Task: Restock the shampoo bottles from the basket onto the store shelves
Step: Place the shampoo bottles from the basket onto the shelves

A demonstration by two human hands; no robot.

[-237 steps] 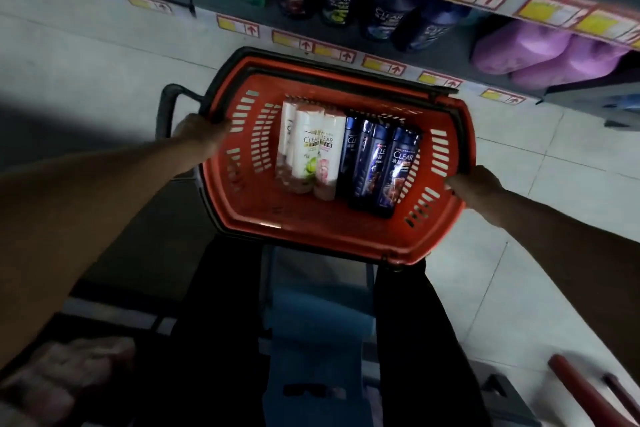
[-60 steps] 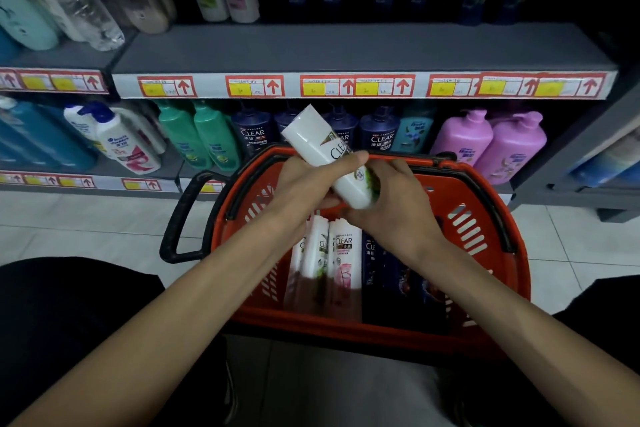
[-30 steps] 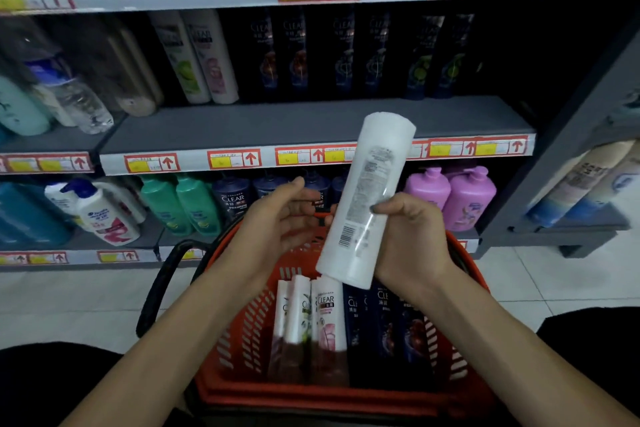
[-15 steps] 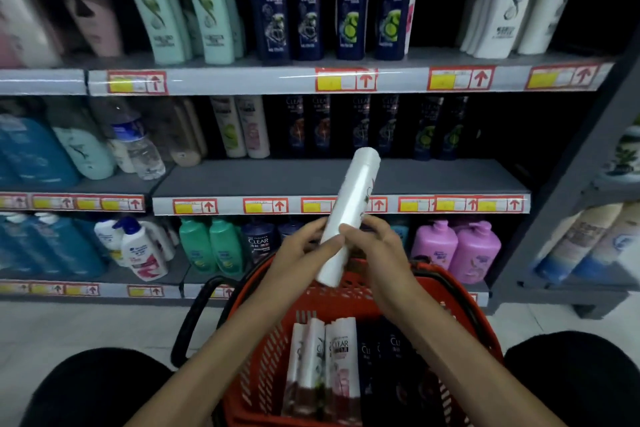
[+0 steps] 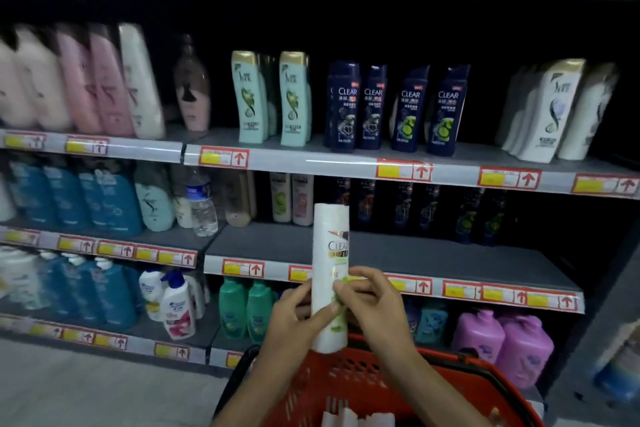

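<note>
Left hand, right hand grip 1 bottle before blurred, seemingly grey shelves.

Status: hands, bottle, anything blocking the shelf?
Left hand and right hand both grip white CLEAR bottle. Bottle upright above red basket, not yet shelved. Nothing between it and grey shelf.

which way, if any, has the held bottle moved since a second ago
Yes: up and toward the shelves. The bottle was low over the basket; now its base is above the far rim.
</note>
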